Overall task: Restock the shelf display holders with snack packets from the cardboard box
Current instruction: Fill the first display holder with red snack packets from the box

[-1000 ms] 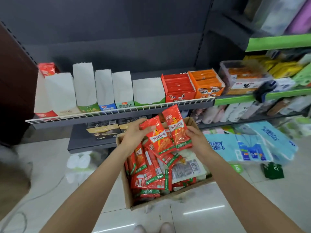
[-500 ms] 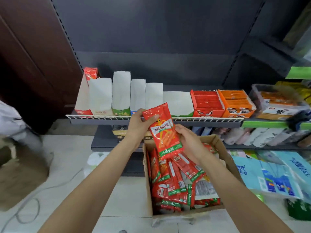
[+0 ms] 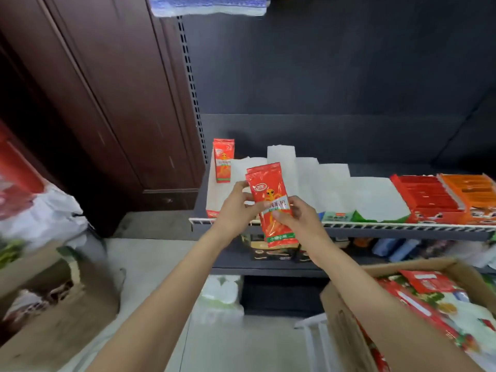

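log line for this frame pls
phase: carry to shelf | both hands: left hand, right hand hold red snack packets | target: leftmost holder | cardboard box: still stocked

head cam: sitting at head height | facing forward and down at shelf (image 3: pixel 349 228) | viewing it from close, arms reaching in from below

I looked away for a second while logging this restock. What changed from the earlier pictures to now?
Both hands, left hand and right hand, lifted the red snack packets out of the cardboard box and carried them up and left, to the white display holders on the shelf. Both hands kept their grip. The lone packet in the leftmost holder stayed put.
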